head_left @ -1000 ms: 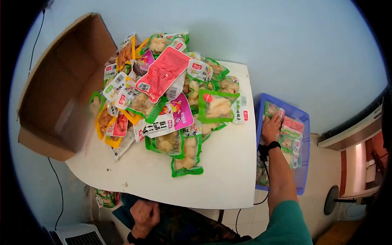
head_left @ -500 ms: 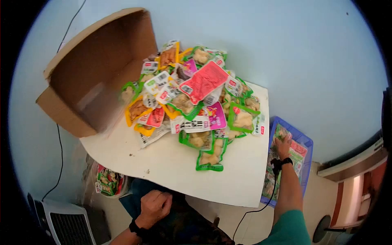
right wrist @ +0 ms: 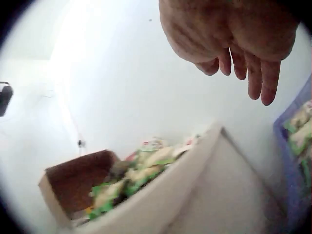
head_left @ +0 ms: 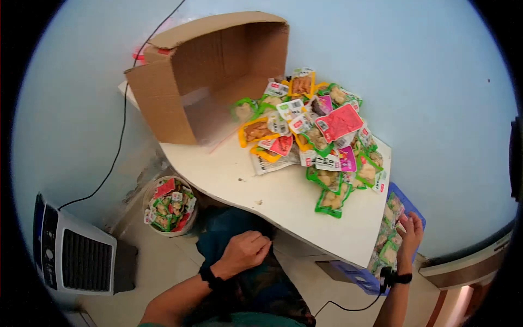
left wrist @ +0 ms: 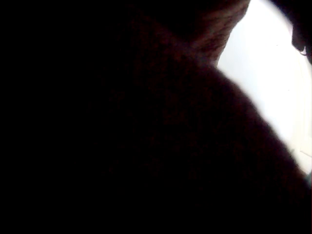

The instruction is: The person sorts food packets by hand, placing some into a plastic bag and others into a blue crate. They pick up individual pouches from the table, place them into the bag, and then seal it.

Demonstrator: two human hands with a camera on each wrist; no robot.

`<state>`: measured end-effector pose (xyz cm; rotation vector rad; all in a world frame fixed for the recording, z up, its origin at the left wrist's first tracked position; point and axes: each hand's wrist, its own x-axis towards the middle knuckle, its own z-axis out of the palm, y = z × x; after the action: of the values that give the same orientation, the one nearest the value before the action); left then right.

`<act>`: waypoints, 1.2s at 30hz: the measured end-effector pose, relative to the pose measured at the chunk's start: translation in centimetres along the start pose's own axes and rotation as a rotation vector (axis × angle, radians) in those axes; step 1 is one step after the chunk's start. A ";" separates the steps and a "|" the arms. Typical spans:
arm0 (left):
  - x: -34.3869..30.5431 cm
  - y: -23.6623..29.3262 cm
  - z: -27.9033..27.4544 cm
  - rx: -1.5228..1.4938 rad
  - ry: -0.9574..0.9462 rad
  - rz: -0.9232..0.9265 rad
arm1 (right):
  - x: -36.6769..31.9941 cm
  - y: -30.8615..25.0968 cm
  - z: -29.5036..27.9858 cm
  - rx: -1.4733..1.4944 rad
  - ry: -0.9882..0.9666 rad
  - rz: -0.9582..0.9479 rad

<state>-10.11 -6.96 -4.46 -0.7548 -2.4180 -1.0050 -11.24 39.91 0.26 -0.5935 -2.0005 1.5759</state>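
Note:
My right hand is raised at the blue plastic crate right of the table, holding nothing. In the right wrist view its fingers hang down nearly straight. Vacuum-sealed food packets lie in the crate, partly hidden by the table edge. Near my lap, the left hand stays idle with loosely bent fingers and nothing in them. A heap of food packets with green, yellow, red and purple trim covers the table's back right. The left wrist view is mostly dark.
An open cardboard box lies on its side at the back left of the white table. Below, a bucket holds more packets, beside an air cooler. A black cable trails from my right wrist.
My right hand has lifted off the packets in the crate and drawn back toward me. The head view has swung left, bringing the bucket and air cooler into full sight. The left hand stays by the lap.

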 end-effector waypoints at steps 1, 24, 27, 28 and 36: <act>-0.2 -0.1 -0.1 -0.015 -0.006 0.000 | -1.8 -2.6 1.1 0.029 -0.041 -0.007; 0.3 -0.7 -3.9 -0.308 0.079 -0.192 | -11.7 -13.1 26.9 0.675 -1.107 0.454; 4.0 -1.3 -7.3 -0.126 0.233 -0.219 | -10.9 -11.4 27.2 0.685 -1.115 0.497; 5.4 -2.1 -8.2 -0.042 0.219 -0.227 | -10.7 -11.1 27.4 0.691 -1.121 0.513; 15.4 -9.7 -10.3 0.555 0.181 -0.207 | -9.2 -10.1 29.6 0.722 -1.382 0.739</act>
<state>-26.24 -15.36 5.84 -0.2145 -2.4662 -0.4011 -23.25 9.79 3.33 0.2333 -1.6537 3.5950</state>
